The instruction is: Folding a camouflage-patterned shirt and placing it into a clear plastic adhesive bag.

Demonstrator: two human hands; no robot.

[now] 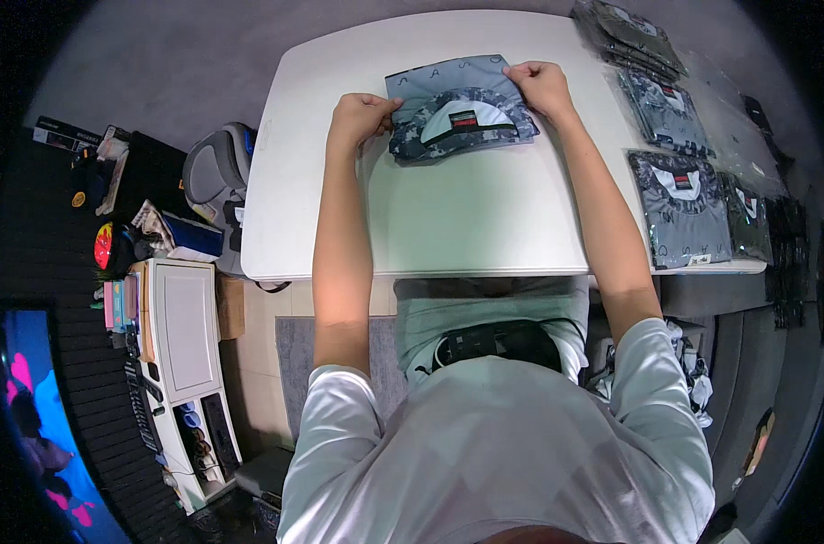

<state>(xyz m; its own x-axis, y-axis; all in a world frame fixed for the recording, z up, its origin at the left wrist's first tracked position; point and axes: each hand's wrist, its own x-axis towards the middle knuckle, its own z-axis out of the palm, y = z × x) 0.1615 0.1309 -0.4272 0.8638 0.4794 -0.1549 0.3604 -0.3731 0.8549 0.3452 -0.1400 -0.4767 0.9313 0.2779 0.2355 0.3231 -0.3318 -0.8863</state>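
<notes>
A grey T-shirt [430,89] with a dark camouflage-patterned collar area lies on the white table [466,222], folded into a compact bundle. Its neck opening faces me, with a dark label inside. My left hand [362,118] pinches the shirt's left edge between thumb and fingers. At the far right corner, my right hand [541,88] grips the fabric the same way. Both forearms reach across the table's near edge.
Folded shirts in clear plastic bags [679,208] are laid out along the table's right side, with a dark bagged stack [629,36] at the far corner. A grey chair [217,168] stands left of the table, near a white cabinet [183,317].
</notes>
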